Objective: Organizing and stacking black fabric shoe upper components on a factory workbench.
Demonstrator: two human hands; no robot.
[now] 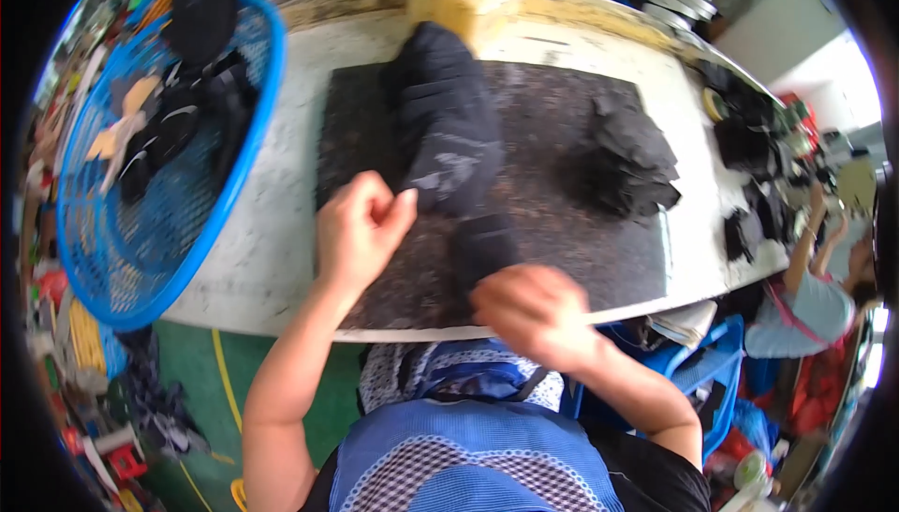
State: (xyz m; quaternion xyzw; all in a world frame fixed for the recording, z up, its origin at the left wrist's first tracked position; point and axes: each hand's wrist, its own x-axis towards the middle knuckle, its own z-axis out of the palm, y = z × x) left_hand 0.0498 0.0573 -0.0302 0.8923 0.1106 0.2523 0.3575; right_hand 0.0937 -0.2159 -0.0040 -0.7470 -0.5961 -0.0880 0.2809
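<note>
A pale round table (281,231) carries a dark mat (581,231), and a blue mesh basket (112,259) at its left edge holds black pieces and a tan one. A long black garment (449,137) lies up the mat's middle, a smaller black heap (627,161) to its right. The left hand (356,231) pinches the garment's edge; the right hand (534,311), blurred, seems closed on its near end.

Motion blurs the right hand (534,311), hiding the near end of the black garment (449,151) beneath it.
</note>
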